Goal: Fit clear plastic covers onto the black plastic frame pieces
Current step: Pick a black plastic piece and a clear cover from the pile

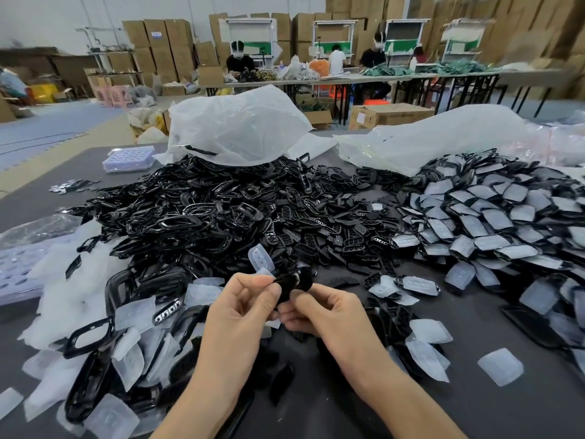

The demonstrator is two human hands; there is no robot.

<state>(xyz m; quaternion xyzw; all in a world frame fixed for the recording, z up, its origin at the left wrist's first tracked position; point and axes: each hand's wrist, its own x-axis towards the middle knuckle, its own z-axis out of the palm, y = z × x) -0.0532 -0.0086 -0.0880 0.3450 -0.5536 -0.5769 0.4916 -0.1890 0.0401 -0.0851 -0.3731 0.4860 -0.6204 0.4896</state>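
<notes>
Both hands meet low in the middle of the head view over a dark table. My left hand (242,307) pinches a glossy black frame piece (296,282) between thumb and fingers. A clear plastic cover (261,258) sticks up behind that piece, and I cannot tell whether it is seated on it. My right hand (319,312) grips the frame piece from the right, its fingers curled under it. Loose clear covers (430,331) lie on the table to the right of my hands.
A big heap of black frame pieces (202,213) fills the middle of the table. Frames with covers on them (493,223) are piled at the right. More clear covers and black frames (104,337) lie at the left. White plastic bags (237,125) stand behind the heaps. People sit at far tables.
</notes>
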